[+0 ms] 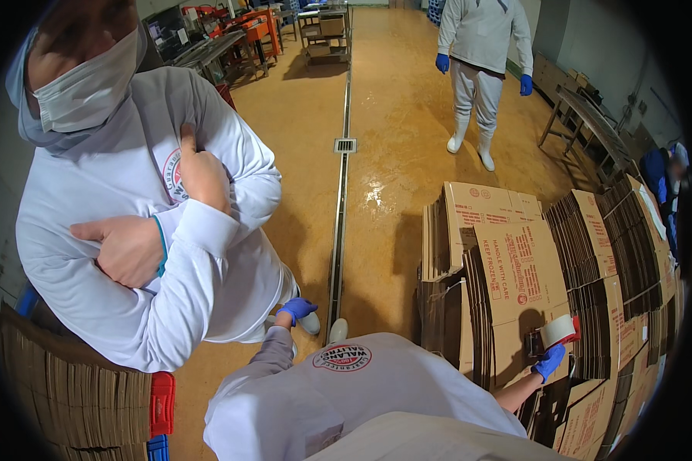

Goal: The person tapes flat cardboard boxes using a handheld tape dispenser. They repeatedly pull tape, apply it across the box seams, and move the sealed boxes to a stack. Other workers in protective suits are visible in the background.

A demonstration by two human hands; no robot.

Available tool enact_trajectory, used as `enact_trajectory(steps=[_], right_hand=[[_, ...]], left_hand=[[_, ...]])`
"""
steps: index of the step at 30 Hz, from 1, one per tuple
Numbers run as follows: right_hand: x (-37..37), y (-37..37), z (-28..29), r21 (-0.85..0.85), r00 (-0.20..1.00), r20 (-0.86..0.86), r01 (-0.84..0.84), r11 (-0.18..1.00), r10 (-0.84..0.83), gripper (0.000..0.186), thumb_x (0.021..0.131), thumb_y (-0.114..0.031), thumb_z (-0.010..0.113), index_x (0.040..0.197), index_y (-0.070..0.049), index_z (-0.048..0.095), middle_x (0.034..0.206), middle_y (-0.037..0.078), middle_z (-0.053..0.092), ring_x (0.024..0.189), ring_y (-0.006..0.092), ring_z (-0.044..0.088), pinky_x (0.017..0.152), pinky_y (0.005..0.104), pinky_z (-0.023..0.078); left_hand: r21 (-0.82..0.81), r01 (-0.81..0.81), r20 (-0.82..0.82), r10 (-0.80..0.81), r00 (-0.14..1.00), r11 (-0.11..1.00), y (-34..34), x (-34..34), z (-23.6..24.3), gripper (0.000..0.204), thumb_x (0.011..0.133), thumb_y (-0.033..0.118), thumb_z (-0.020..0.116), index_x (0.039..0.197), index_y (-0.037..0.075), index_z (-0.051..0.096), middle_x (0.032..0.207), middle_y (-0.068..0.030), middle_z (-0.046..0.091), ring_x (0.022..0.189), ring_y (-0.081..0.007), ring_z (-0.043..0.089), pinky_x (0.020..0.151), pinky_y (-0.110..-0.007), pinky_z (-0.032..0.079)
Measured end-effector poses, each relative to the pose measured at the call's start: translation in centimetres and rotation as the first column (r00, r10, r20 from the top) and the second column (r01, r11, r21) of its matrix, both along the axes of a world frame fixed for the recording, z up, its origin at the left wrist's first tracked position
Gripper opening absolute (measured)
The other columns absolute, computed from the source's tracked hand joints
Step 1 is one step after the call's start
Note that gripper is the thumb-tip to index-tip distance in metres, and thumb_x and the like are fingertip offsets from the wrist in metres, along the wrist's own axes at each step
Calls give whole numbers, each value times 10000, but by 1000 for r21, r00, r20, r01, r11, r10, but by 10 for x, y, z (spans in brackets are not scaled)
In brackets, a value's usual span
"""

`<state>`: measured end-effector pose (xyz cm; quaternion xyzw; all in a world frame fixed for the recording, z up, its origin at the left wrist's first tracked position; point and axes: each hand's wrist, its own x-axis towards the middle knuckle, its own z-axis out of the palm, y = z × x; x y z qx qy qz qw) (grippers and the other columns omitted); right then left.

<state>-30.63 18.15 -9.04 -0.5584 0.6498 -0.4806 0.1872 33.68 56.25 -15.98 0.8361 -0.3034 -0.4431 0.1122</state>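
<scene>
My right hand (548, 363), in a blue glove, is closed on the handle of a tape dispenser (559, 331). The dispenser has a wide pale roll of tape and a red part at its side. It is held over a stack of flattened cardboard boxes (513, 269) with red print, and its shadow falls on the top sheet. Out to my left, low beside my white sleeve, my left hand (297, 310) wears a blue glove too. Its fingers look loosely stretched, and nothing shows in them. The legs of a co-worker are close by it.
At my left stands a masked co-worker (131, 223) with folded arms; another person (484, 69) in blue gloves is farther off. More flattened boxes (92, 399) lie low left beside a red plastic piece (162, 403). A drain channel (344, 192) crosses the floor; a metal table (592, 123) stands right.
</scene>
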Motion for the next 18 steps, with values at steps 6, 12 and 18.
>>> enact_trajectory(steps=[6,12,18], right_hand=[[5,9,7,-31,971,-235,24,999,-31,194,806,-105,417,912,37,497,845,156,537,769,262,506,692,340,411],[1,-1,-6,18,996,45,79,997,-80,194,819,-97,409,932,31,499,887,169,540,812,271,509,723,339,409],[-17,-4,-25,-92,968,-231,77,993,-97,220,847,-131,381,930,38,495,888,171,542,798,269,512,703,342,412]], left_hand=[[-6,3,9,-3,1000,1000,-2,-4,8,478,795,413,469,1085,39,536,1033,-138,562,712,-279,603,474,-353,499],[-14,27,3,-27,1000,1000,3,5,-12,482,789,419,474,1084,43,537,1022,-138,566,716,-283,603,477,-358,501],[-16,53,-51,-54,997,998,-2,6,-27,486,789,425,466,1073,37,539,992,-150,571,649,-289,603,459,-361,492]])
